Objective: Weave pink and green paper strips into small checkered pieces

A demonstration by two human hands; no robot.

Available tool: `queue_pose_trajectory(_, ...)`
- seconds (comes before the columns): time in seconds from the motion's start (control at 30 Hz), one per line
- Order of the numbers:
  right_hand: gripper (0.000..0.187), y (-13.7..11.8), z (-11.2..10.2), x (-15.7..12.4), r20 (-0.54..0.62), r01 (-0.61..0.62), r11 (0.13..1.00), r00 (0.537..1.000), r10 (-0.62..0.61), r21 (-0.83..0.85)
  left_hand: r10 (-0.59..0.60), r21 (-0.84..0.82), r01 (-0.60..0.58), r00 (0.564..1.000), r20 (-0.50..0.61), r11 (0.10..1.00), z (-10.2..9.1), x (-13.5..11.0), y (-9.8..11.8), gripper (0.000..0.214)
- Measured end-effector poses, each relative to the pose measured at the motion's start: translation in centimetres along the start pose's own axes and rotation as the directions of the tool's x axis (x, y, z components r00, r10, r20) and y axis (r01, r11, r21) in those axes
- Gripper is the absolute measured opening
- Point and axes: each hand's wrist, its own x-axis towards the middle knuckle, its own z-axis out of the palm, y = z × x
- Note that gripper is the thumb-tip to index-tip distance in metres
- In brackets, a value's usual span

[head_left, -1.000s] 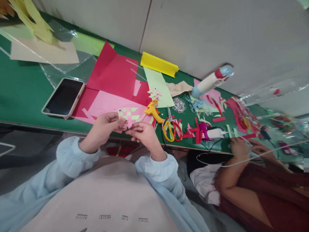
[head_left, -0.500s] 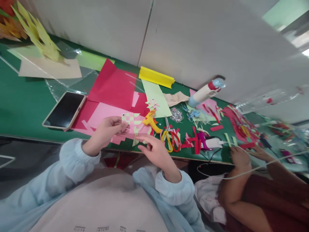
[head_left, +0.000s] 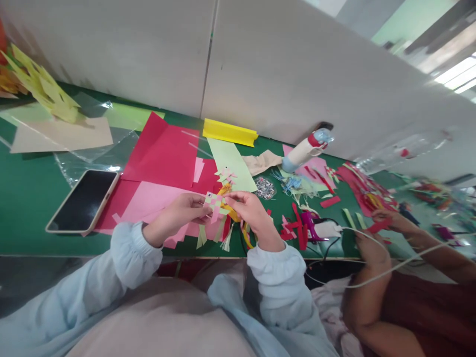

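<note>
A small woven paper fish [head_left: 214, 204] in pink and pale green, with a googly eye, is held over the pink sheets. My left hand [head_left: 186, 210] pinches it from the left. My right hand [head_left: 251, 210] is closed in a pinch at its right edge. A pale tassel [head_left: 226, 240] hangs just below; whether it joins the fish I cannot tell. Partly hidden behind my right hand are a yellow glue gun [head_left: 232, 212] and scissors with a yellow handle [head_left: 246, 235]. A second paper fish [head_left: 226, 174] lies on the light green sheet [head_left: 232, 156] beyond.
A phone [head_left: 84, 201] lies left of red paper [head_left: 163, 148]. A yellow folded strip [head_left: 229, 132], a bag of eyes [head_left: 265, 188] and a bottle [head_left: 307, 148] stand farther back. A purple glue gun [head_left: 309, 225] with a cable lies right, near a co-worker's hands [head_left: 375, 238].
My right hand has moved up and closed at the fish's right edge, now covering much of the scissors. A tassel now shows below. The view has shifted, and the co-worker has lifted a red strip.
</note>
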Motion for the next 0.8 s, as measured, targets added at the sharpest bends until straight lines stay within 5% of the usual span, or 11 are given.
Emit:
queue_pose_trajectory(0.5, 0.030, 0.0, -3.4, 3.6, 0.155, -0.069, 0.998, 0.986, 0.067, 0.004, 0.142, 0.465, -0.142, 0.989, 0.035, 0.874, 0.1, 6.1, 1.6, 0.016)
queue_pose_trajectory(0.63, 0.030, 0.4, -4.3, 6.0, -0.057, -0.113, 0.992, 0.992, 0.109, -0.062, 0.159, 0.499, -0.062, 0.975, -0.155, 0.864, -0.5, 7.5, 1.2, 0.052)
queue_pose_trajectory(0.8, 0.031, 1.5, -4.3, 10.2, -0.144, -0.139, 0.981, 0.982, 0.119, -0.137, 0.209, 0.546, -0.050, 0.950, -0.234, 0.836, -1.7, 8.6, 0.3, 0.041)
